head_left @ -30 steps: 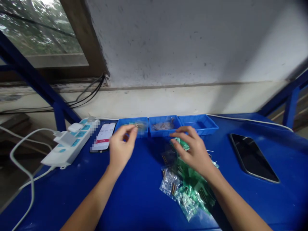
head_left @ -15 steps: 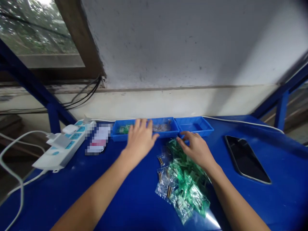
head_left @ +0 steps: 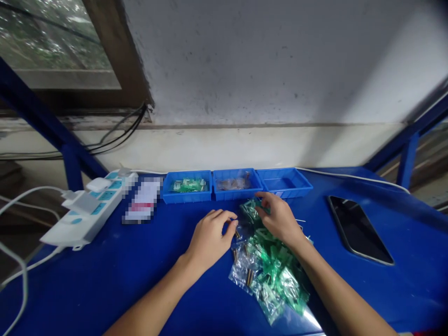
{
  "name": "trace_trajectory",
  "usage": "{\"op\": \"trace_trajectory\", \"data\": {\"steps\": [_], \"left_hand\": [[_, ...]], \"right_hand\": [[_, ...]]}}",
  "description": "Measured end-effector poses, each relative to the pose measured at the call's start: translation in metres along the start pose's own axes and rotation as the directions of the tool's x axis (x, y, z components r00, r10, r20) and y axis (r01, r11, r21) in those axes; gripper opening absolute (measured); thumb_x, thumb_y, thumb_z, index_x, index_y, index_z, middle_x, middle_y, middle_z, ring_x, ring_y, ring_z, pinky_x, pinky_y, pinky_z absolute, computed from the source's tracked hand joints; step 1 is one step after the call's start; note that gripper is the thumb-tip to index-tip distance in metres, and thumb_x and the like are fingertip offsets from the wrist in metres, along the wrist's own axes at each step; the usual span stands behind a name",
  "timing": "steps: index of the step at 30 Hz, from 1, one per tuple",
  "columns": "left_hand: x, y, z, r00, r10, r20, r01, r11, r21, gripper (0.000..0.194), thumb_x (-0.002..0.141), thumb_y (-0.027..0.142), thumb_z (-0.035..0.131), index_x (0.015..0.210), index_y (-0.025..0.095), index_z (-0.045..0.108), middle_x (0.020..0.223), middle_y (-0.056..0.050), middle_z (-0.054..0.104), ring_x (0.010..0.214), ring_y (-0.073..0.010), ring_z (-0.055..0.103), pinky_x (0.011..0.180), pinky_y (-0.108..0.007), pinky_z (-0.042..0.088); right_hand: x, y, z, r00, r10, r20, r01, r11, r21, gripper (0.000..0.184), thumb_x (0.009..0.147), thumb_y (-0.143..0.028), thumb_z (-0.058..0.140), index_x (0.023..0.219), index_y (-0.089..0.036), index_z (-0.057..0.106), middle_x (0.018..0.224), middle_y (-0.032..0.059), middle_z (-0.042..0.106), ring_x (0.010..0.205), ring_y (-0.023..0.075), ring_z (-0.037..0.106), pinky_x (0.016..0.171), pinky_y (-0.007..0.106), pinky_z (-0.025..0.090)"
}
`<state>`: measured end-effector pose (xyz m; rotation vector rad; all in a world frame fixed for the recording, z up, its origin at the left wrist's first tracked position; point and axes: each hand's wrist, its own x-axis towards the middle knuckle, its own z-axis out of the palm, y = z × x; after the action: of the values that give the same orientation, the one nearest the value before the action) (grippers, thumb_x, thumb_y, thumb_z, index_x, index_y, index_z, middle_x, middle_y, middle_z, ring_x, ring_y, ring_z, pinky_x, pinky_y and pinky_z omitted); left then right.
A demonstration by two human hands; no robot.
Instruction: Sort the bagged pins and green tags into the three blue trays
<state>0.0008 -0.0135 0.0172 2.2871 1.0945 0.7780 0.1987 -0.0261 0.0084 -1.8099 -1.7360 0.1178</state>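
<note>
A heap of small green plastic bags [head_left: 276, 256] lies on the blue table, with several clear bags of brass-coloured pins [head_left: 243, 268] along its left side. My left hand [head_left: 212, 238] hovers at the upper left of the heap. Its thumb and index finger are parted beside a clear bag [head_left: 243, 229], and nothing shows between them. Over the top of the heap is my right hand [head_left: 280, 217], fingers curved and thumb apart from the index finger, close to a green bag [head_left: 250, 210]. Whether its fingertips touch that bag is unclear.
Behind the heap stand three blue trays: the left tray [head_left: 187, 198] holds green bags, the middle tray [head_left: 236, 193] clear bags, beside the right tray [head_left: 287, 189]. A dark phone [head_left: 360, 228] lies right. At left are a blurred-out phone [head_left: 143, 198] and a power strip [head_left: 87, 214].
My left hand let a small bag go at the left tray, then came back right and down to the heap. My right hand stayed over the heap's top.
</note>
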Motion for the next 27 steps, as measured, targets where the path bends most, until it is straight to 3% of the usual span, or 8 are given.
{"op": "trace_trajectory", "data": {"steps": [4,9,12,14,16,19,23,27], "left_hand": [[0.000,-0.001,0.004,0.973,-0.217,0.084,0.232,0.871,-0.433,0.033,0.091,0.042,0.040,0.087,0.020,0.064,0.084,-0.003,0.065,0.078,-0.0172,0.059,0.065,-0.027,0.044],[0.003,-0.004,0.001,0.935,-0.349,0.061,0.303,0.698,-0.650,0.030,0.087,0.043,0.048,0.087,0.017,0.063,0.079,-0.003,0.063,0.067,-0.0142,0.055,0.051,-0.021,0.037],[0.003,-0.004,-0.004,0.961,-0.237,-0.144,0.134,0.852,-0.506,0.022,0.087,0.033,0.050,0.091,0.017,0.065,0.080,-0.003,0.063,0.070,-0.0152,0.056,0.058,-0.024,0.042],[0.001,-0.003,-0.005,0.959,-0.042,-0.282,-0.043,0.957,-0.287,0.019,0.087,0.024,0.050,0.098,0.020,0.065,0.090,-0.004,0.062,0.082,-0.0176,0.057,0.070,-0.029,0.045],[-0.002,-0.002,-0.005,0.938,0.183,-0.293,-0.210,0.976,-0.060,0.026,0.087,0.015,0.049,0.106,0.024,0.063,0.102,-0.005,0.060,0.095,-0.0197,0.054,0.081,-0.034,0.045],[-0.004,-0.003,-0.002,0.930,0.318,-0.184,-0.308,0.948,0.082,0.041,0.085,0.006,0.044,0.117,0.028,0.058,0.114,-0.007,0.054,0.106,-0.0213,0.047,0.083,-0.036,0.045],[-0.002,-0.003,-0.003,0.968,0.173,-0.180,-0.183,0.982,-0.041,0.036,0.086,0.007,0.042,0.105,0.028,0.065,0.110,-0.006,0.054,0.103,-0.0205,0.049,0.085,-0.037,0.044],[0.002,-0.004,-0.005,0.982,-0.183,-0.056,0.128,0.846,-0.517,0.025,0.090,0.034,0.044,0.089,0.020,0.065,0.087,-0.005,0.061,0.077,-0.0161,0.057,0.065,-0.028,0.045]], "right_hand": [[-0.009,-0.023,-0.005,0.964,-0.237,-0.118,0.256,0.950,0.179,0.022,0.084,-0.017,0.046,0.101,-0.018,0.061,0.075,0.0034,0.053,0.071,0.0172,0.052,0.066,0.030,0.042],[-0.025,-0.051,-0.006,0.880,-0.474,0.008,0.469,0.873,0.133,0.028,0.084,-0.013,0.046,0.102,-0.024,0.064,0.084,0.0064,0.055,0.081,0.0207,0.049,0.072,0.036,0.041],[-0.025,-0.054,-0.008,0.956,-0.274,0.103,0.222,0.909,0.352,0.020,0.081,-0.028,0.055,0.098,-0.022,0.063,0.089,0.0063,0.058,0.087,0.0215,0.052,0.076,0.037,0.042],[-0.022,-0.051,-0.010,0.972,-0.066,0.225,-0.082,0.803,0.591,0.026,0.084,-0.040,0.050,0.089,-0.018,0.062,0.084,0.0055,0.059,0.079,0.0191,0.054,0.070,0.033,0.043],[-0.019,-0.046,-0.011,0.934,0.058,0.352,-0.314,0.602,0.734,0.034,0.087,-0.046,0.044,0.079,-0.016,0.060,0.073,0.0037,0.058,0.068,0.0162,0.054,0.060,0.028,0.041],[-0.016,-0.042,-0.009,0.907,0.136,0.399,-0.416,0.439,0.796,0.028,0.082,-0.043,0.052,0.075,-0.016,0.058,0.061,-0.0004,0.052,0.058,0.0137,0.050,0.053,0.025,0.036],[-0.017,-0.044,-0.008,0.959,0.176,0.224,-0.285,0.615,0.735,0.020,0.082,-0.035,0.053,0.082,-0.017,0.061,0.065,0.0000,0.053,0.060,0.0135,0.049,0.055,0.025,0.039],[-0.020,-0.045,-0.008,0.995,-0.083,-0.059,0.101,0.874,0.476,0.023,0.084,-0.023,0.049,0.101,-0.021,0.065,0.089,0.0057,0.059,0.080,0.0185,0.055,0.070,0.032,0.046]]}}
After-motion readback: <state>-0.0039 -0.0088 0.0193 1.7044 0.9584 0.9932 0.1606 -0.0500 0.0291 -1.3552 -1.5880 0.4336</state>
